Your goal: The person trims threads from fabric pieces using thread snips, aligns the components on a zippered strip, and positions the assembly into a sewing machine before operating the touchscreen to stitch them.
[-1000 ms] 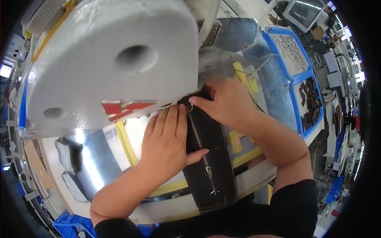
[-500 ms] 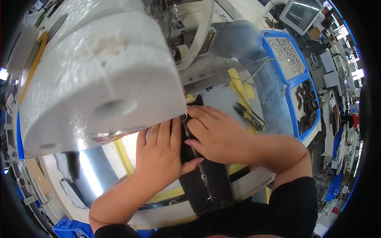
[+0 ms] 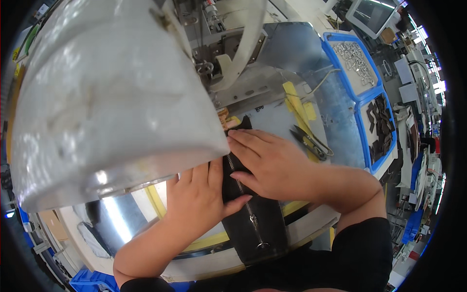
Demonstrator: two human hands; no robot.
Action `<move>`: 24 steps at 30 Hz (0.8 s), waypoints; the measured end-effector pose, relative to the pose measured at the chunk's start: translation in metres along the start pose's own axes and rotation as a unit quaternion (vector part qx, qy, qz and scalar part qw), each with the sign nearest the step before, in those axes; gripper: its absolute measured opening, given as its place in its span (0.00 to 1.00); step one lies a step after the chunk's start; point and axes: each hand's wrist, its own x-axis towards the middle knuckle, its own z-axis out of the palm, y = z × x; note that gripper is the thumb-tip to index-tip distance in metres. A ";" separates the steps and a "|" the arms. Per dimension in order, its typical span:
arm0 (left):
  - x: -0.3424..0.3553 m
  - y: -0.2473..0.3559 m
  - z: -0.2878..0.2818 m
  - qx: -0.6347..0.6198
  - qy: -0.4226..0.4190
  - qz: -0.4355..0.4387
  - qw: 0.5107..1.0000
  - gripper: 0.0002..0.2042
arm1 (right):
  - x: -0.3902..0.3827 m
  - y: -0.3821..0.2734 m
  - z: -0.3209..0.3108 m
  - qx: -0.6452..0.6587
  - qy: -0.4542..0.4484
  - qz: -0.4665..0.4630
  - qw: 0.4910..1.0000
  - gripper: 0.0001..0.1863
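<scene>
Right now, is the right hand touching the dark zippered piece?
Touching: the head view shows the right hand lying palm down over the dark zippered piece.

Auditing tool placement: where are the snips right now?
In the head view, the snips lie right of centre by the yellow strip, between the right hand and the lower blue tray.

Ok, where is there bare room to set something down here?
Right: a bare-looking metal sheet between the scissors and the blue trays. Left: a shiny panel, bordered by the machine head and left forearm. Crowded: the dark zippered piece, with the left hand and right hand on it.
</scene>
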 end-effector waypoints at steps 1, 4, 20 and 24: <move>0.000 0.000 0.000 0.001 -0.003 -0.001 1.000 0.54 | 0.000 -0.001 0.001 -0.010 0.002 0.000 1.000 0.30; -0.001 0.000 0.001 0.000 0.011 -0.001 1.000 0.53 | 0.002 -0.001 0.001 -0.011 0.007 -0.004 1.000 0.30; 0.004 -0.001 -0.004 0.007 0.014 0.008 1.000 0.52 | 0.002 -0.004 0.001 -0.031 0.014 -0.003 0.999 0.30; 0.006 0.000 -0.005 0.019 0.028 0.022 0.999 0.50 | 0.001 -0.004 0.000 -0.035 0.014 -0.005 0.999 0.30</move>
